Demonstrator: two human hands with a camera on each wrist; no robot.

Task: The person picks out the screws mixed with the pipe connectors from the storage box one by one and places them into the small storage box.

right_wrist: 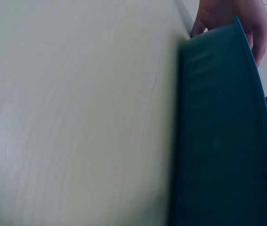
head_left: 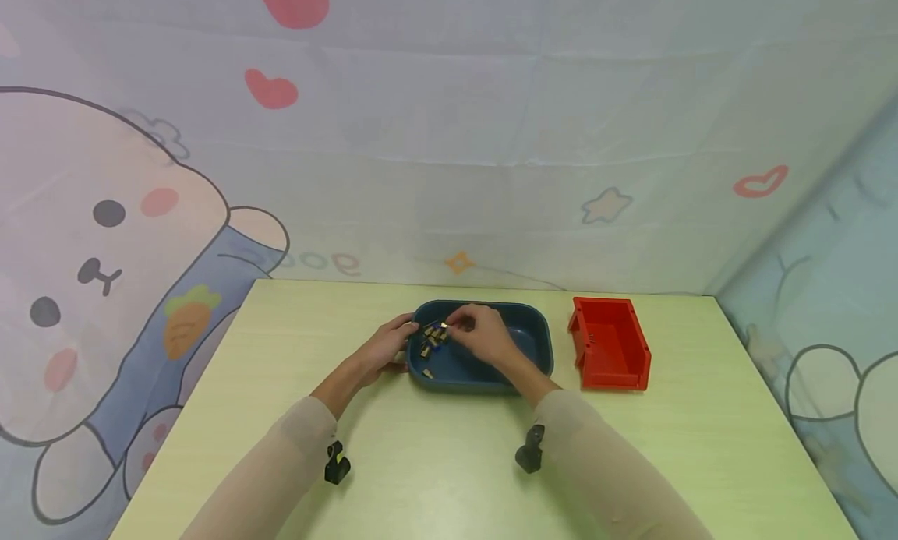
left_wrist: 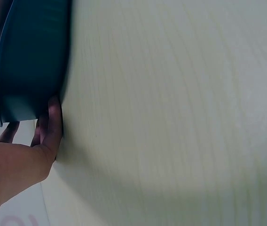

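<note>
A dark blue plastic tub [head_left: 463, 386] stands on the table, with several small gold-coloured pieces [head_left: 426, 351] lying at its left end, some with blue on them. My left hand [head_left: 382, 349] holds the tub's left end, fingers at the rim and thumb low against the outer wall. Over the tub's inside, my right hand [head_left: 484, 333] pinches one small shiny gold-coloured piece [head_left: 446, 326] between thumb and fingertips. From the left wrist, the left hand [left_wrist: 23, 150] wraps the end of the tub [left_wrist: 35, 61]. In the right wrist view, the tub's wall [right_wrist: 218, 132] hides most of the right hand.
To the right of the tub is a red open-front plastic bin [head_left: 612, 345], with a few tiny bits near its left wall. The pale wooden table [head_left: 435, 462] ends at a printed cloth backdrop [head_left: 435, 197] behind.
</note>
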